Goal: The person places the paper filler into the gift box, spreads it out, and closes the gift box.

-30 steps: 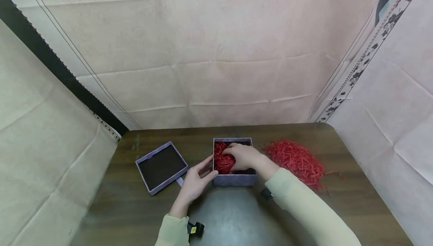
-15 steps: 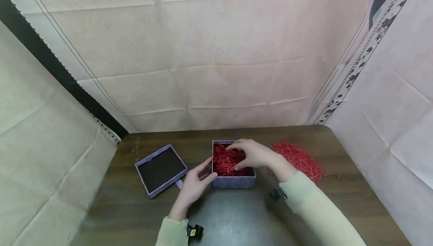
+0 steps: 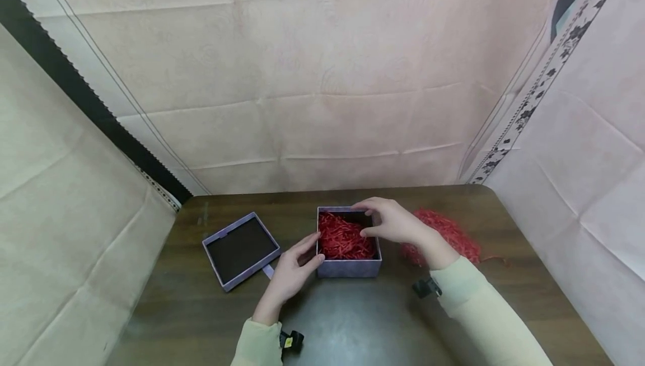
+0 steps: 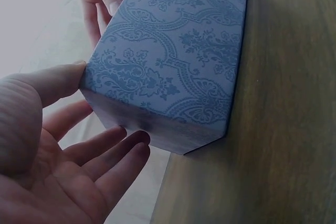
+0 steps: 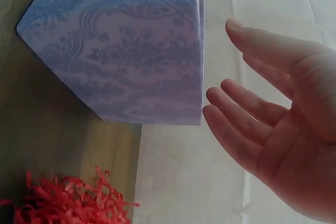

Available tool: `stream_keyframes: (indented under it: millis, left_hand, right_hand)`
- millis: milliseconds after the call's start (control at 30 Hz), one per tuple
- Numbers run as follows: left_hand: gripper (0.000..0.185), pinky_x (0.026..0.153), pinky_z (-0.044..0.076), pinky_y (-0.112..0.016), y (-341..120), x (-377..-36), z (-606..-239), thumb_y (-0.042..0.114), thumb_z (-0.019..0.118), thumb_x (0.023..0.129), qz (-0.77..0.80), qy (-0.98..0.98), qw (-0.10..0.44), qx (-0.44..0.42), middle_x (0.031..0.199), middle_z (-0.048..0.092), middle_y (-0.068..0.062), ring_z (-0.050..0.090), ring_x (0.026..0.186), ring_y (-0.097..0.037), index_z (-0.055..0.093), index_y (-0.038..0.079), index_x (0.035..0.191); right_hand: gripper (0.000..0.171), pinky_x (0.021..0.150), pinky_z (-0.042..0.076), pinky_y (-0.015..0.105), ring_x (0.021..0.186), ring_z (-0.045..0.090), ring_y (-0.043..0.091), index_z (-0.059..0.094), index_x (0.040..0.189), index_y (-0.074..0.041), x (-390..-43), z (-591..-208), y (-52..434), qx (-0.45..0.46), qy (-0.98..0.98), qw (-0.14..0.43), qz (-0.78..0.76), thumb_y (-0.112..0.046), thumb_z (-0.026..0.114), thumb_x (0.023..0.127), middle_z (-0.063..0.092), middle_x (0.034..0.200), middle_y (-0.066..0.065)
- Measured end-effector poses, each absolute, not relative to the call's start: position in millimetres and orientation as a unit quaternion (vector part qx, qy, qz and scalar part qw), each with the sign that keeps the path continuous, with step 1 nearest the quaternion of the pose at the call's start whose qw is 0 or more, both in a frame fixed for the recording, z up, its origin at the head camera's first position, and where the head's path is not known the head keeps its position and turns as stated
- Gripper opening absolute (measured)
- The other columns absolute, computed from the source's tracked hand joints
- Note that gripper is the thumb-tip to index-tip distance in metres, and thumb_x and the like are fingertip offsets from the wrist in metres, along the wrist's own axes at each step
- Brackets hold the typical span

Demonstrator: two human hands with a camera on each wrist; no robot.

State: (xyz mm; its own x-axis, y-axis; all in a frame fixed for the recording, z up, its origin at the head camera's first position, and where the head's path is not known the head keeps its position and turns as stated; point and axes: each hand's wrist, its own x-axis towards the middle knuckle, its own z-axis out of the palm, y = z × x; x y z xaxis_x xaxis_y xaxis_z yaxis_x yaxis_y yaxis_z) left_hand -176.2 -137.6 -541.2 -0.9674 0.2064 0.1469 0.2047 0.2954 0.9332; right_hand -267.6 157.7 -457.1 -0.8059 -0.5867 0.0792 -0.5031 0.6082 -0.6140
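Note:
A purple-blue patterned gift box stands uncovered on the table with red shredded paper inside it. My left hand rests at its left side. In the left wrist view, fingertips touch the box wall and the thumb lies at the corner, the fingers fairly straight. Over the right rear part of the box hovers my right hand, fingers spread and gently bent, with nothing between them. The right wrist view shows the right fingers apart from the patterned wall.
To the left lies the box lid, dark inside up, with a ribbon tab. A loose pile of red shredded paper sits on the wooden table at the right, partly behind my right forearm. Pale cloth hangs around the table.
My right hand has come up out of the box and moved right. The red paper, bunched at the left before, now spreads across the box. My left hand has stayed put.

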Motion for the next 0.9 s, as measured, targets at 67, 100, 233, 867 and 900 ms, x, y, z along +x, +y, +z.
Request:
stream_keyframes:
  millis: [67,100,233,867,900]
  left_hand:
    - [0.056,0.114,0.048,-0.051,-137.0,-176.2,-540.2,0.023,0.075,0.103,0.574,0.809,0.002,0.128,0.162,0.05,-0.012,0.05,0.147,-0.031,0.058,0.011,0.155]
    - [0.056,0.113,0.048,-0.05,-136.7,-176.3,-539.7,0.024,0.074,0.104,0.57,0.811,0.002,0.128,0.163,0.05,-0.013,0.051,0.147,-0.031,0.058,0.011,0.155]
    - [0.056,0.112,0.049,-0.049,-135.8,-175.8,-537.1,0.027,0.073,0.105,0.545,0.828,0.002,0.13,0.163,0.048,-0.018,0.05,0.146,-0.033,0.057,0.01,0.156]
    - [0.055,0.107,0.052,-0.047,-134.4,-171.4,-528.2,0.022,0.073,0.104,0.516,0.846,-0.006,0.135,0.163,0.046,-0.021,0.051,0.145,-0.037,0.058,0.003,0.153]
    - [0.055,0.107,0.053,-0.047,-134.6,-171.1,-528.3,0.022,0.074,0.104,0.515,0.846,-0.006,0.136,0.163,0.046,-0.021,0.051,0.145,-0.037,0.058,0.002,0.153]
  right_hand:
    - [0.063,0.091,0.061,0.048,0.121,0.067,0.029,0.065,0.148,-0.02,-267.7,-456.4,160.6,-0.295,0.898,0.066,-0.321,-0.018,0.09,0.09,0.064,0.145,0.007]
    - [0.064,0.094,0.061,0.05,0.123,0.067,0.028,0.064,0.149,-0.02,-267.9,-456.3,162.1,-0.292,0.898,0.066,-0.322,-0.019,0.09,0.09,0.063,0.147,0.006]
    - [0.066,0.1,0.059,0.055,0.125,0.066,0.028,0.062,0.152,-0.021,-267.9,-456.4,169.4,-0.287,0.898,0.061,-0.327,-0.02,0.088,0.092,0.061,0.15,0.006]
    - [0.064,0.115,0.039,0.072,0.144,0.048,0.046,0.057,0.155,-0.012,-249.9,-475.1,254.9,-0.216,0.929,0.001,-0.3,-0.033,0.08,0.099,0.054,0.155,0.022]
    - [0.067,0.115,0.037,0.074,0.145,0.045,0.047,0.055,0.156,-0.011,-247.9,-477.5,259.0,-0.209,0.932,0.005,-0.297,-0.034,0.08,0.099,0.052,0.156,0.023]
